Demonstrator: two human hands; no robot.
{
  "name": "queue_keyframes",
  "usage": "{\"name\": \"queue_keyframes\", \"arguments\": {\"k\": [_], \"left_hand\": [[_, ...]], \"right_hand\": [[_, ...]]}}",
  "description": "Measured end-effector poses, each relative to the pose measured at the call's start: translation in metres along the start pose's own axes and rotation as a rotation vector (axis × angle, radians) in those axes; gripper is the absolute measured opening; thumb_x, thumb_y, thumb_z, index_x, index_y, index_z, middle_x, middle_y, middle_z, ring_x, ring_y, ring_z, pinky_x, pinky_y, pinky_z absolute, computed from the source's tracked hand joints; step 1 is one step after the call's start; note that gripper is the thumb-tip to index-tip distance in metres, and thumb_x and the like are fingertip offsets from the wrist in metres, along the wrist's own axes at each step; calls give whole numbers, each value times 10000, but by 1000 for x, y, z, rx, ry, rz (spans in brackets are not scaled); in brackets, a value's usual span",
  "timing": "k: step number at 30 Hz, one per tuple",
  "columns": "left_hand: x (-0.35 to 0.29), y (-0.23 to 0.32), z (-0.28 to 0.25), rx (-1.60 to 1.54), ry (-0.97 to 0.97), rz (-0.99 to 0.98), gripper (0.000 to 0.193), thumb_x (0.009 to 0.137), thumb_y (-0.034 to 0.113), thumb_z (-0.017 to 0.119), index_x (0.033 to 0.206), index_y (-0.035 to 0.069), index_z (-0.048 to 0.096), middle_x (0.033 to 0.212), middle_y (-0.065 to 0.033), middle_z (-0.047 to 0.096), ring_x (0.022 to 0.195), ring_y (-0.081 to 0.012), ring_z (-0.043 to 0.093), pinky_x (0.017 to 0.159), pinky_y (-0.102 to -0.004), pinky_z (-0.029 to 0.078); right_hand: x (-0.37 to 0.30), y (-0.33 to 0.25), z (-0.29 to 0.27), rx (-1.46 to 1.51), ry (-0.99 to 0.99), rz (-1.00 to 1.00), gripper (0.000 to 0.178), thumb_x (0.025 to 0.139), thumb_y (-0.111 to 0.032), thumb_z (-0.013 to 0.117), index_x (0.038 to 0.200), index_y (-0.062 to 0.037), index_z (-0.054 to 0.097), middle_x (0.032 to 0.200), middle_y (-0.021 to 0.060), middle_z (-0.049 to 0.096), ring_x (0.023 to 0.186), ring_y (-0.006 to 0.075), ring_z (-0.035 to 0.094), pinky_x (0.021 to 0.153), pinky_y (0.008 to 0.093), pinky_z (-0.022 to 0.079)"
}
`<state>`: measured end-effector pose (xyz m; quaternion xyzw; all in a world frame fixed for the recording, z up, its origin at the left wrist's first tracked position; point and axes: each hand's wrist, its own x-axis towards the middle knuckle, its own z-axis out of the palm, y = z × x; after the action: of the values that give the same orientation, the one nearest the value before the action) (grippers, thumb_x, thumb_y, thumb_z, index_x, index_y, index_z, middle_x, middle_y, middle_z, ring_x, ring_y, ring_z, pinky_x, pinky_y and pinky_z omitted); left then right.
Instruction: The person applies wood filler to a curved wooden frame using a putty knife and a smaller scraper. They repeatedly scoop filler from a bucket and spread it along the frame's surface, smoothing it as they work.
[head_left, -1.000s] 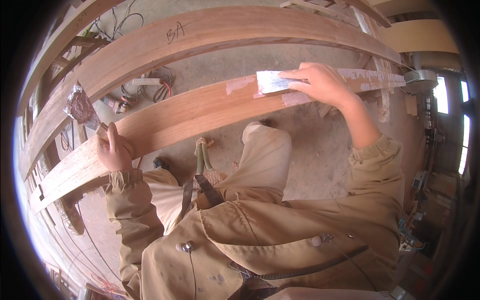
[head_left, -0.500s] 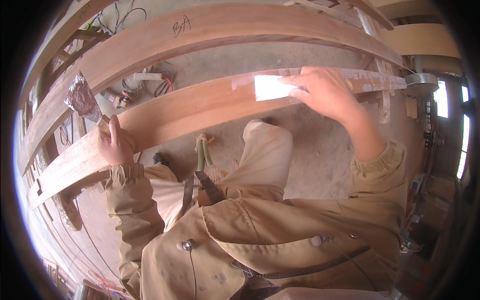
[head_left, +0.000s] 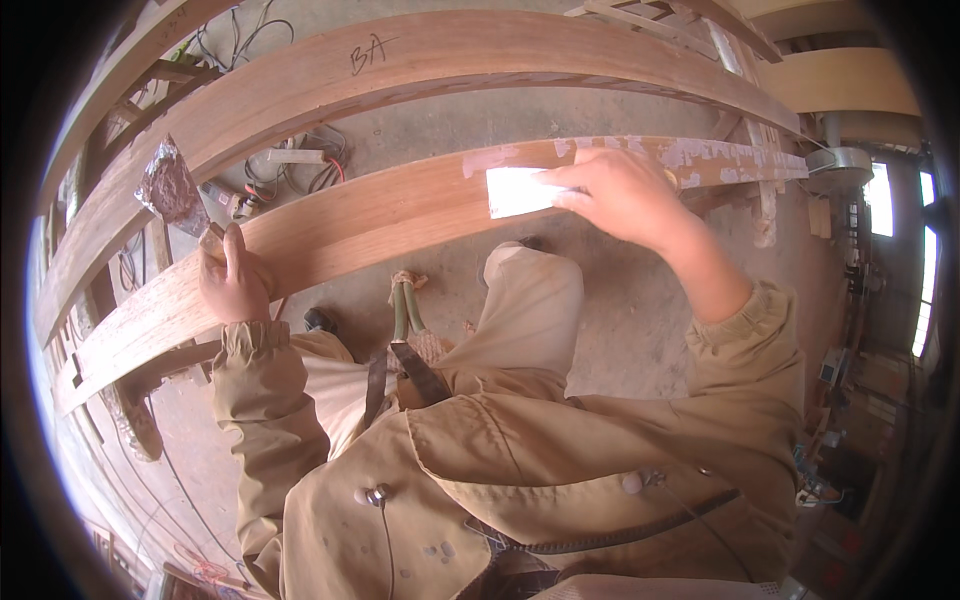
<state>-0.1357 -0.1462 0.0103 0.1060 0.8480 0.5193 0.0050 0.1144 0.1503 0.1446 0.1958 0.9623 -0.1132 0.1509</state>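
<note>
A long curved wooden board (head_left: 340,237) crosses in front of me, with pale pinkish filler patches (head_left: 500,157) toward its right part. My right hand (head_left: 625,195) pinches a flat, bright white scraper (head_left: 520,192), whose blade lies against or just over the board's face; contact is hard to tell. At the board's left part, my left hand (head_left: 237,283) is closed round the handle of a putty knife (head_left: 172,187). Its broad blade points up and away and carries a dark, glossy brown mass.
A second curved board (head_left: 300,85) with handwritten marks runs behind the first. Cables and a power strip (head_left: 296,156) lie on the floor between them. Wooden supports (head_left: 765,205) hold the boards' right ends. A round metal container (head_left: 840,168) stands at the far right.
My right hand and the white scraper have moved a little left and slightly down along the board. My left hand has shifted slightly, and the putty knife has tilted a bit with it.
</note>
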Motion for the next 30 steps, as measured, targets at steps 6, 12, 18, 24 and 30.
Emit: {"name": "queue_keyframes", "arguments": {"k": [6,12,18,24,30], "left_hand": [[-2,-1,-3,-54,-60,-151,312,853,331,588,903,24,623,665,-72,600,615,-184,555,623,-320,430],[0,3,1,-18,-39,-78,316,852,330,597,905,20,622,680,-75,606,630,-181,560,635,-317,436],[-3,4,6,-105,40,72,255,865,276,602,778,37,580,529,-22,530,462,-98,475,466,-257,357],[-7,11,6,-58,41,27,270,867,289,597,825,22,603,584,-45,563,534,-117,505,537,-264,396],[-5,15,4,60,28,28,350,852,350,598,864,1,618,640,-77,592,602,-162,548,605,-296,429]], "right_hand": [[3,-7,-6,-189,-90,30,240,821,-173,606,1046,-203,682,805,115,617,778,309,596,694,403,472],[1,-24,-4,-224,-73,5,211,820,-172,604,1010,-188,693,837,122,631,790,312,605,683,410,475],[-10,7,-21,-184,-89,157,254,829,-183,597,1071,-182,673,882,148,635,824,309,592,721,400,463],[6,-17,-5,60,48,127,302,827,-213,608,1126,-198,645,772,120,587,748,281,562,693,384,451],[55,-50,32,54,169,-166,277,823,-294,625,1097,-278,661,687,86,546,653,274,546,613,385,449]]}}
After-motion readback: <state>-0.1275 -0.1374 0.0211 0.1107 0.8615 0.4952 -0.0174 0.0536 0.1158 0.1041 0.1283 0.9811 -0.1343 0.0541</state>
